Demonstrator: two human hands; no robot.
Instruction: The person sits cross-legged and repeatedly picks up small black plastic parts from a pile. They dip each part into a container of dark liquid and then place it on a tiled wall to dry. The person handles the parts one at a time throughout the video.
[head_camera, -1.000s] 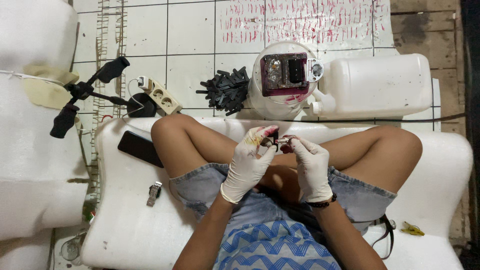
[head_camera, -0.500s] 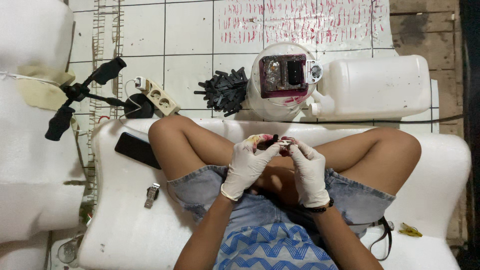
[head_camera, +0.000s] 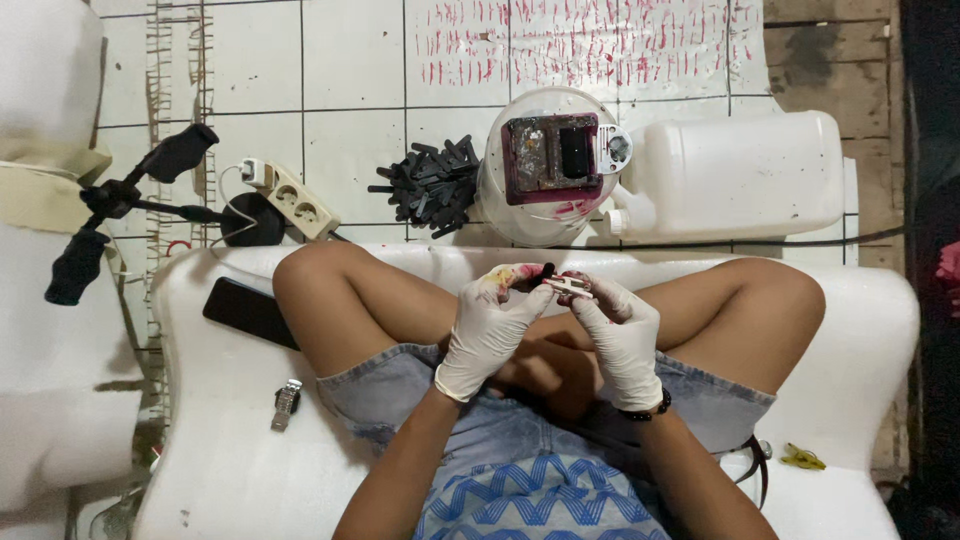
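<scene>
Both gloved hands are meeting over the lap, working a small white part (head_camera: 568, 286) with a dark piece at its left end. It looks like mid-work: the black strips (head_camera: 430, 185) are lying piled far off by the bowl (head_camera: 545, 165). The left hand (head_camera: 492, 325) is pinching the dark end; the right hand (head_camera: 622, 335) is gripping the white part, fingers curled tight.

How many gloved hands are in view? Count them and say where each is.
2. The left hand and right hand meet over the lap, fingertips together on a small white piece. No other hands show.
</scene>
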